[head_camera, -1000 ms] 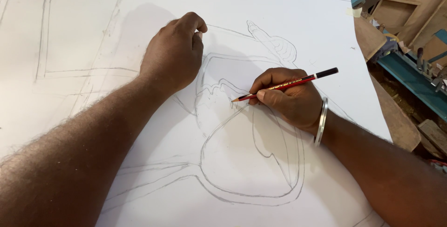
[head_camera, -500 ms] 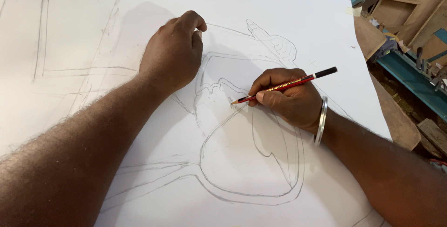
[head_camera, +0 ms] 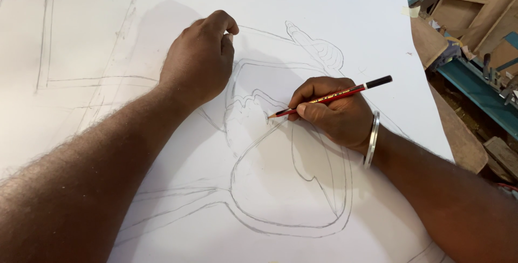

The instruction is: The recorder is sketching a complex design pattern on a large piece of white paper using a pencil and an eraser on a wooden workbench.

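Two hands on large white paper sheet [head_camera: 334,4]. I see right hand [head_camera: 337,114] pinching red-and-black wooden pencil [head_camera: 329,97], tip at 9 o'clock on grey pencil outline [head_camera: 291,225]. Left hand [head_camera: 199,60], fingers curled shut, presses sheet at 10 o'clock. Judging: main contours drawn, inner detail left.

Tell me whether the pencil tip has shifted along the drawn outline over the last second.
No. The pencil in the right hand keeps its tip at the same spot beside the jagged pencil line; the left hand stays fisted on the white sheet.
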